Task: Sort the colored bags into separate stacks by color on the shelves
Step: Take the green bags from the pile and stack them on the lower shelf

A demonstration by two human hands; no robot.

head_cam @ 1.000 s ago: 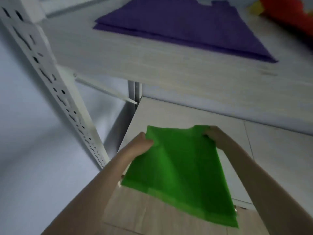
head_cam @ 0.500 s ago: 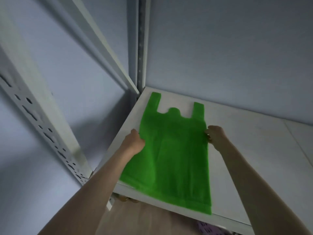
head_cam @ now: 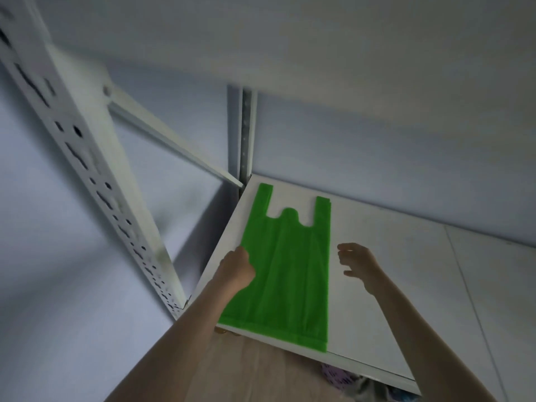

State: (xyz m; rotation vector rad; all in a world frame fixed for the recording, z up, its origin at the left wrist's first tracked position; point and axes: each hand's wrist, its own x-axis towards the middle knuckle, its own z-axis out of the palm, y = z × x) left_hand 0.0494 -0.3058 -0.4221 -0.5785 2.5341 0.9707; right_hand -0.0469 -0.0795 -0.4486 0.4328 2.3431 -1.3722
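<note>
- We saw bare shelf (head_cam: 406,285) right of the green bag (head_cam: 290,271)
- The upper shelf (head_cam: 319,39) capped us overhead; the slotted post (head_cam: 95,175) blocked the left

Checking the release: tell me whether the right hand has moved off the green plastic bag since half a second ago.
Yes. The right hand has left the green plastic bag, moving rightward over the white shelf board.

a plain storage corner, maybe in a home or stockroom, white metal shelving rack with perforated upright posts (head_cam: 87,158), pale shelf board (head_cam: 406,271), bare grey-blue wall (head_cam: 377,158), wood-look floor (head_cam: 246,369) below
</note>
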